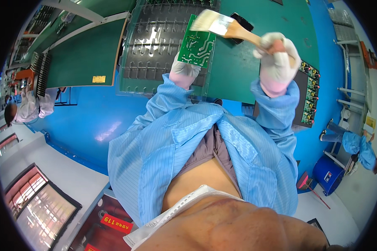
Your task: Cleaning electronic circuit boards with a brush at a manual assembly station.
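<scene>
A green printed circuit board (197, 45) is held up over the workbench by my gloved left hand (185, 72), which grips it at its lower end. The board's traces and solder points face up. My gloved right hand (278, 60) is closed around the wooden handle of a flat paintbrush (241, 32). The brush's pale bristles lie over the board's upper end, and whether they touch it I cannot tell. Behind the handle sits a small black object (244, 26), partly covered by the brush.
A clear plastic tray (140, 77) with rows of moulded slots lies left on the green workbench (234, 77). At the right, several populated boards (311, 94) line a dark panel. Another green table (83, 58) stands left. People are at both far sides; a blue drum (329, 175) stands right.
</scene>
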Demonstrator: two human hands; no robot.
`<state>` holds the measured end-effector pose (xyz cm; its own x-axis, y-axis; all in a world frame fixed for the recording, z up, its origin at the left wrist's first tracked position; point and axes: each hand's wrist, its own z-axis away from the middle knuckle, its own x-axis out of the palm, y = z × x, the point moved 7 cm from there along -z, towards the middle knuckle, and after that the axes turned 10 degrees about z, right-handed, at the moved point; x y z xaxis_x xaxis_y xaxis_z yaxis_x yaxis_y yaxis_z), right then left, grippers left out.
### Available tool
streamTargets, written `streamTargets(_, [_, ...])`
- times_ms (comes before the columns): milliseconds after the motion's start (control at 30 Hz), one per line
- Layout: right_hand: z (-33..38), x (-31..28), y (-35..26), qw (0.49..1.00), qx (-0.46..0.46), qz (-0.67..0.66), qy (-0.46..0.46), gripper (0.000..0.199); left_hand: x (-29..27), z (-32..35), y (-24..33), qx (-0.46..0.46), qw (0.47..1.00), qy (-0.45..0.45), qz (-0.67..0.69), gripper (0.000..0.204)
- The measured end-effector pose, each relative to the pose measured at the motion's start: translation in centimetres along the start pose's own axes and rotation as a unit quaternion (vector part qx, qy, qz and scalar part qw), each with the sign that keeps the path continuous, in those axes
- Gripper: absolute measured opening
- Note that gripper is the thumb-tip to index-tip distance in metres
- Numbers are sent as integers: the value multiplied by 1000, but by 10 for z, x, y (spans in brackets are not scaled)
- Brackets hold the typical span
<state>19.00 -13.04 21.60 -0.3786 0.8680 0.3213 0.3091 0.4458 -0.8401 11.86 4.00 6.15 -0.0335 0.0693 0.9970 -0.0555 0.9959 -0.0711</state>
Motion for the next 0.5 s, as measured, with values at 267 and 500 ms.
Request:
streamTargets(267, [13,-13,10,998,2,41,-52,11,6,5,8,51,998,32,-25,25])
streamTargets(500, [14,-5,7,1000,7,9,18,10,3,5,11,54,997,22,-45,28])
